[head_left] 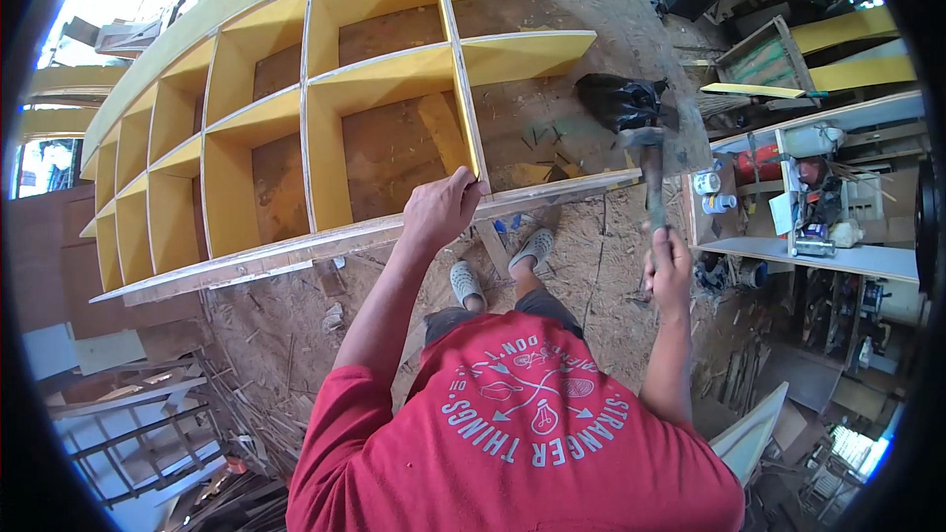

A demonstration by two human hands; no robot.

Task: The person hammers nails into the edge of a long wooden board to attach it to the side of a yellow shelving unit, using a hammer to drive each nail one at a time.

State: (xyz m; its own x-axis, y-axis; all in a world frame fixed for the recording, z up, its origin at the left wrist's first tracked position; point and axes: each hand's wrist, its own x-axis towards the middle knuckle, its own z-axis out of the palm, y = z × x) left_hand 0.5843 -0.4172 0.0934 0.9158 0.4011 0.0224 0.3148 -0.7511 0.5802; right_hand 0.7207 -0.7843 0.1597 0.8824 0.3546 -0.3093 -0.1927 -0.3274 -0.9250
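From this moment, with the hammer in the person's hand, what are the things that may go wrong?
The right hand grips the hammer, while the left hand is at the near end of a yellow-sided divider; a badly aimed blow there might hit the fingers.

The feet wear only perforated clogs, so a dropped hammer could hurt them.

Scraps litter the floor, so a careless step could mean a stumble.

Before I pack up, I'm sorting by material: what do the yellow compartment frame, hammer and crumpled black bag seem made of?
Frame: probably wood board, yellow-coated, edges pale and bare. Hammer: likely metal head, dull grey; handle perhaps wood, brown. Bag: probably thin plastic, glossy, crinkled.
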